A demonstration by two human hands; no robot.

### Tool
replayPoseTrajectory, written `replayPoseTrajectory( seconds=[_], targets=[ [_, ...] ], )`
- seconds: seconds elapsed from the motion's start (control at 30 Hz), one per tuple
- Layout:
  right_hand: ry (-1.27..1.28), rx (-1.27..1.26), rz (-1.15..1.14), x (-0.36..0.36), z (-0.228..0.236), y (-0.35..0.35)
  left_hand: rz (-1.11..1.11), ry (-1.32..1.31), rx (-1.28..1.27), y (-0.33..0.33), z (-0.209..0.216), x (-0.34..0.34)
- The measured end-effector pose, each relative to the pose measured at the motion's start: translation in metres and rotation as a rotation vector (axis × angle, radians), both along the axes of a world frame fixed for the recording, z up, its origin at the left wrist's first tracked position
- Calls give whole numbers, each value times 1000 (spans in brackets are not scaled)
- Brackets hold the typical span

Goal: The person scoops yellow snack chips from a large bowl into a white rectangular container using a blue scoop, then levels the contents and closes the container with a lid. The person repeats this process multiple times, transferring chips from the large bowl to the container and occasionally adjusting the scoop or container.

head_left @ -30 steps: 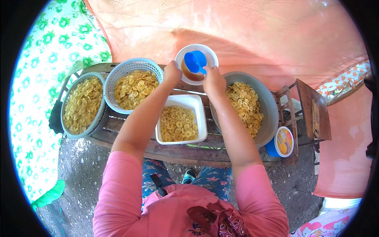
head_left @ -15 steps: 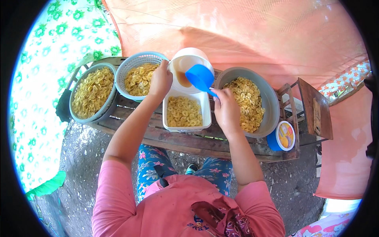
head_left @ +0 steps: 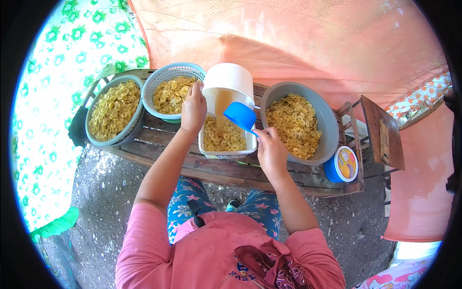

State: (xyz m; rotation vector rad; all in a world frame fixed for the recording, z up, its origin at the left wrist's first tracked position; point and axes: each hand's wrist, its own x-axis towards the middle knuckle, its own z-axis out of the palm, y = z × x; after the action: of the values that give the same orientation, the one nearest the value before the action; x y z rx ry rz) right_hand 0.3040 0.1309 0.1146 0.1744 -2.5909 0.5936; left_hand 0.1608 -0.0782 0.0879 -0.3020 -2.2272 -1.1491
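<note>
My left hand (head_left: 194, 108) is closed on the rim of a white tub (head_left: 227, 77), which is tipped toward me. Light brown contents (head_left: 223, 102) slide down inside it toward a white square container (head_left: 206, 153) below; whether they are grainy or liquid I cannot tell. Yellow banana chips (head_left: 225, 138) lie in that container. My right hand (head_left: 272, 150) grips the handle of a blue dipper (head_left: 240, 115), whose bowl is held at the tub's mouth, above the chips. The dipper hides part of the tub's opening.
Left stand a grey-blue basin (head_left: 90, 126) and a light blue perforated basket (head_left: 150, 91), both holding chips. A large grey basin (head_left: 328, 125) of chips is at right, beside a lidded blue tub (head_left: 332, 172). All rest on a slatted wooden bench (head_left: 192, 168).
The white tub has tipped much further toward me, and its brown contents have moved to its mouth. The dipper and my right hand have dropped slightly nearer to me.
</note>
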Motion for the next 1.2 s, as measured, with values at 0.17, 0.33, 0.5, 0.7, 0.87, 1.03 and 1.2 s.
replayPoseTrajectory(
  seconds=[0.17, 0.33, 0.5, 0.7, 0.87, 1.03, 1.2],
  targets=[
    [19, 7, 0, 2, 0, 0, 8, 9, 7, 2, 2, 4],
    [6, 7, -16, 3, 0, 0, 1, 54, 1, 1, 0, 5],
    [50, -6, -16, 3, 0, 0, 33, 143, -53, 0, -3, 5],
    [30, -5, -26, 1, -5, 1, 29, 139, -56, 0, -6, 4],
    [37, -4, -26, -5, -10, 3, 18, 104, -69, 2, -7, 2],
    [81, -21, 4, -11, -14, 2, 9, 162, -64, 3, -8, 0],
    [55, -32, 43, -14, -23, 0, 25, 57, -35, 3, -4, -11]
  ],
)
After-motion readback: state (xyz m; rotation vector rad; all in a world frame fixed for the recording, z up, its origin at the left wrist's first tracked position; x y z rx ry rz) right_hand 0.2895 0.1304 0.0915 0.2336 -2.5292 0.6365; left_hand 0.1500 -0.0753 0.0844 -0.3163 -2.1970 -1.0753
